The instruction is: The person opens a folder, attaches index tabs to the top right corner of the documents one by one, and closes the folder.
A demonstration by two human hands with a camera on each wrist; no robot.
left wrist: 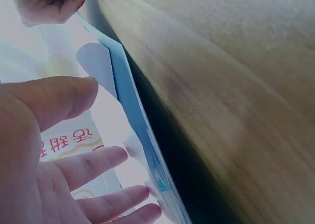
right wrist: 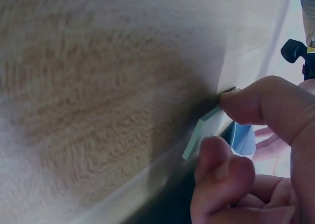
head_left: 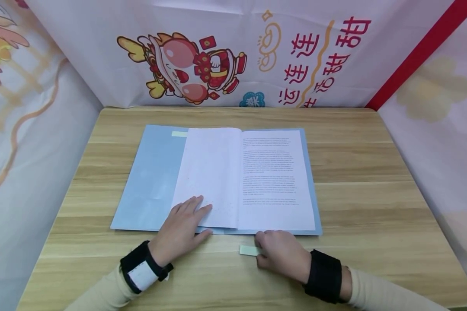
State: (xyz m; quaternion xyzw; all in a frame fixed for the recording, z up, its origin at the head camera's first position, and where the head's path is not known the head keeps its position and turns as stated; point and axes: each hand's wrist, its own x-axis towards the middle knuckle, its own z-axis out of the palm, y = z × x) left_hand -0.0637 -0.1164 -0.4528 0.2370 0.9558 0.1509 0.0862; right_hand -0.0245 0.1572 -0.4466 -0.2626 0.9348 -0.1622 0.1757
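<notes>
An open blue folder (head_left: 148, 181) lies on the table with white sheets in it. My left hand (head_left: 183, 224) rests with spread, straight fingers on the lower part of the blank left sheet (head_left: 212, 172); its thumb reaches past the folder's lower edge. Just below the printed right sheet (head_left: 272, 172), my right hand (head_left: 282, 255) pinches a small pale green pad of sticky notes (head_left: 249, 250) between thumb and curled forefinger. The pad (right wrist: 194, 135) shows as a thin slab at the fingertips in the right wrist view. A pale green strip (head_left: 179, 134) marks the folder's left cover near the top.
The wooden table (head_left: 373, 207) stretches around the folder on all sides. Behind it hangs a white cloth (head_left: 225, 17) with cartoon prints and red characters, and more cloth hangs at both sides. Each wrist wears a black band (head_left: 324, 276).
</notes>
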